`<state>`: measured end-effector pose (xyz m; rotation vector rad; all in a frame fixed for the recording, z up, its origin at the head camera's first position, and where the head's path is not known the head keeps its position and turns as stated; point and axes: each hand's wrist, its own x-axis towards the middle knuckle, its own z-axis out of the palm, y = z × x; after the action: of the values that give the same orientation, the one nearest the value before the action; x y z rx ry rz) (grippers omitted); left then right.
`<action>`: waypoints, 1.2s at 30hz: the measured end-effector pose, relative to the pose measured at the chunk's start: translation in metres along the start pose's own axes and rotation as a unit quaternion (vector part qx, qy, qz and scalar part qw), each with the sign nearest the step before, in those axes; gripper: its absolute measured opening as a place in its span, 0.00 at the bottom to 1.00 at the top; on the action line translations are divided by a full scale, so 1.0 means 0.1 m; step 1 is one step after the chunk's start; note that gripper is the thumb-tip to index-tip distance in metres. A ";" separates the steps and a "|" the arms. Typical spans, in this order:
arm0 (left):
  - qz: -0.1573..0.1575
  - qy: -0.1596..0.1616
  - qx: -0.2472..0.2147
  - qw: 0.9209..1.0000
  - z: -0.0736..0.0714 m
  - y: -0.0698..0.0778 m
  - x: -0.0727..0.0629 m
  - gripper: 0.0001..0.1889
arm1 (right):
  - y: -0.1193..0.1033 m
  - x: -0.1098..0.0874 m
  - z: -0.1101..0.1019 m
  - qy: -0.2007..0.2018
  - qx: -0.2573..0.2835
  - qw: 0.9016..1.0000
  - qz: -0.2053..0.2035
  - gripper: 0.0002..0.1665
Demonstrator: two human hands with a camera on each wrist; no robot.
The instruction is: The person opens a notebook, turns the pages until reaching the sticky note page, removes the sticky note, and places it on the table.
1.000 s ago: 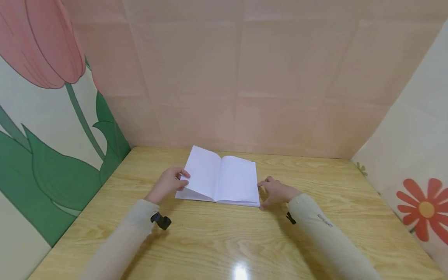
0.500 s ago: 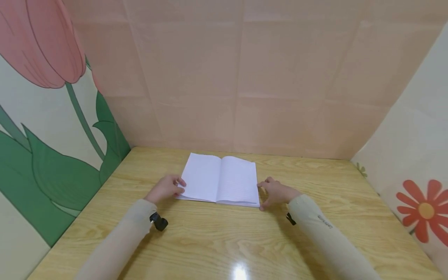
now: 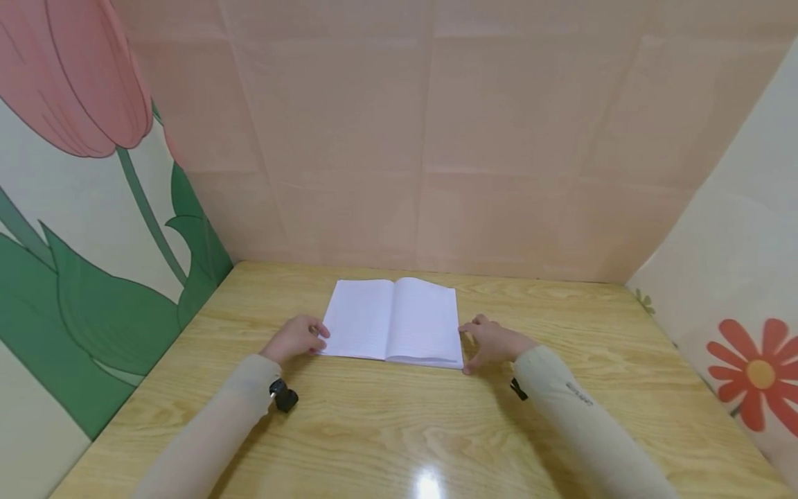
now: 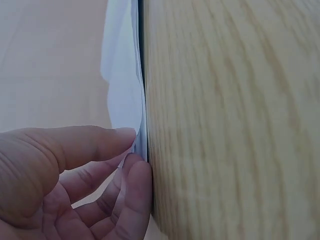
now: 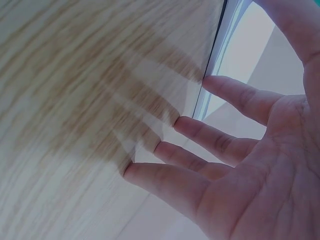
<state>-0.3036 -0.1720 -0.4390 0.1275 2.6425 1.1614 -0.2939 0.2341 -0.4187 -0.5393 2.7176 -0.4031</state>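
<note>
One open notebook [image 3: 391, 320] shows white, faintly ruled pages [image 3: 424, 326].

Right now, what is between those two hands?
An open notebook lies on the table between the left hand and the right hand, as the head view shows.

the person's left sleeve [image 3: 215, 423] is long and pale beige, with a chunky black camera [image 3: 285, 397] at its end; the right sleeve [image 3: 576, 423], also pale beige, bears small dark lettering [image 3: 579, 394] lengthwise and a black piece [image 3: 519, 389] alongside.
</note>
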 end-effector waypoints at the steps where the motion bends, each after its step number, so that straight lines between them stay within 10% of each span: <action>1: 0.000 0.000 0.004 1.000 0.00 0.00 0.00 0.09 | 0.00 0.00 0.00 0.000 -0.001 1.000 0.000 0.54; 36: 0.002 0.001 0.056 0.998 -0.04 0.03 -0.02 0.10 | -0.01 0.01 0.01 -0.004 -0.006 1.000 0.008 0.54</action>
<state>-0.3031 -0.1733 -0.4339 0.1535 2.7104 1.0150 -0.2939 0.2329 -0.4197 -0.5204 2.7173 -0.3798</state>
